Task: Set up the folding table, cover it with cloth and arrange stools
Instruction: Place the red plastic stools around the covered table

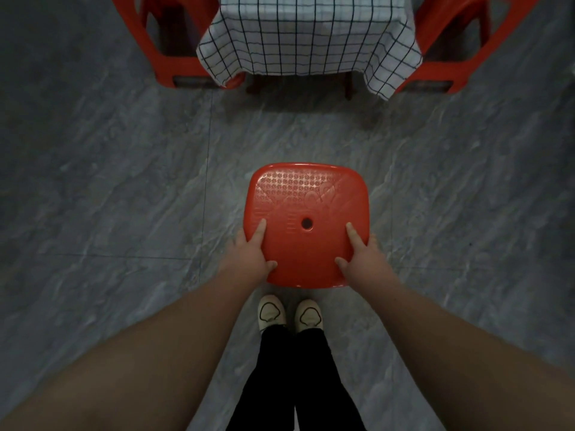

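Centrally, just below the middle of the frame, a red stool (pixel 306 225) is seen from straight above: a square plastic seat with rounded corners, a stamped pattern and a small round hole. Its legs are hidden beneath the seat, so whether it stands on the floor or is lifted cannot be told.

The left hand (pixel 253 250) grips the seat's left edge and the right hand (pixel 361 253) grips its right edge. Each has a forefinger and thumb lying on top, with the remaining fingers curled over the rim and out of sight. Bare forearms reach in from the lower corners.

Directly below the seat are two pale shoes (pixel 272 315) and black trouser legs.

At the top centre, well apart from the held stool, a white checked cloth (pixel 308 35) with dark lines hangs over a table; a dark table leg (pixel 349 84) shows under its hem. A second stool (pixel 161 42) stands at the upper left and a third stool (pixel 451 42) at the upper right, both beside the cloth. The floor (pixel 124 181) is grey marbled tile.
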### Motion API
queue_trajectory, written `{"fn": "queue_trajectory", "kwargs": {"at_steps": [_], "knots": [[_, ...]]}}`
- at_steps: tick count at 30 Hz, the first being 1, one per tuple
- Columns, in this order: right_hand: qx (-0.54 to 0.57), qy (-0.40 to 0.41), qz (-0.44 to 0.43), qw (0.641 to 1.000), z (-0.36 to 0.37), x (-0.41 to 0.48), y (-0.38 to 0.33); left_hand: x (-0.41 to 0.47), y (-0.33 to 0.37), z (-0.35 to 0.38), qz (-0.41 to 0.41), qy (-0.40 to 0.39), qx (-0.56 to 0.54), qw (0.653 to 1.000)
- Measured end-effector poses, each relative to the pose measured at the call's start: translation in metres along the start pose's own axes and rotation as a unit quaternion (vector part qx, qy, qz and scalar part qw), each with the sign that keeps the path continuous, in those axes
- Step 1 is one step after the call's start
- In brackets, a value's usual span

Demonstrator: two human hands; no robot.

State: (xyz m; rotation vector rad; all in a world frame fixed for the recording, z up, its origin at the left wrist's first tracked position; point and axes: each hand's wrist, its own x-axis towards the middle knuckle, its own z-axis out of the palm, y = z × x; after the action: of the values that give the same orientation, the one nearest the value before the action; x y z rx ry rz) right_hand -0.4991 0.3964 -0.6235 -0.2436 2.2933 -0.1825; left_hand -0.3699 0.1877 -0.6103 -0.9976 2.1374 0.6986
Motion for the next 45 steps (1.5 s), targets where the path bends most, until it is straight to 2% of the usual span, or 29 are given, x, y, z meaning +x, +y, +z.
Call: {"fn": "queue_trajectory", "kwargs": {"at_steps": [4, 10, 12, 18, 22, 25, 30, 34, 39, 45], "knots": [[-0.06, -0.008, -0.011, 0.998, -0.046, -0.016, -0.02, -0.027, 0.013, -0.036, 0.016, 0.008, 0.03, 0.999], [-0.082, 0.071, -0.116, 0.987, -0.113, -0.133, -0.045, -0.146, 0.013, -0.094, 0.083, 0.092, 0.044, 0.991], [-0.096, 0.095, -0.162, 0.977, -0.134, -0.183, -0.05, -0.195, 0.01, -0.114, 0.098, 0.119, 0.049, 0.987], [-0.091, 0.152, -0.274, 0.945, -0.186, -0.309, -0.068, -0.324, 0.002, -0.171, 0.075, 0.226, 0.004, 0.971], [-0.12, 0.185, -0.341, 0.914, -0.206, -0.355, -0.083, -0.375, -0.002, -0.19, 0.092, 0.286, 0.039, 0.953], [-0.154, 0.193, -0.383, 0.89, -0.215, -0.372, -0.111, -0.392, -0.007, -0.196, 0.084, 0.298, 0.051, 0.95], [-0.166, 0.175, -0.425, 0.872, -0.219, -0.382, -0.179, -0.392, -0.032, -0.214, 0.057, 0.304, 0.019, 0.951], [-0.175, 0.151, -0.464, 0.855, -0.209, -0.387, -0.245, -0.388, -0.08, -0.241, 0.026, 0.316, -0.038, 0.948], [-0.166, 0.138, -0.493, 0.843, -0.184, -0.394, -0.356, -0.38, -0.165, -0.3, -0.011, 0.342, -0.055, 0.938], [-0.143, 0.155, -0.51, 0.834, -0.142, -0.409, -0.509, -0.367, -0.301, -0.388, -0.034, 0.374, -0.049, 0.926]]}}
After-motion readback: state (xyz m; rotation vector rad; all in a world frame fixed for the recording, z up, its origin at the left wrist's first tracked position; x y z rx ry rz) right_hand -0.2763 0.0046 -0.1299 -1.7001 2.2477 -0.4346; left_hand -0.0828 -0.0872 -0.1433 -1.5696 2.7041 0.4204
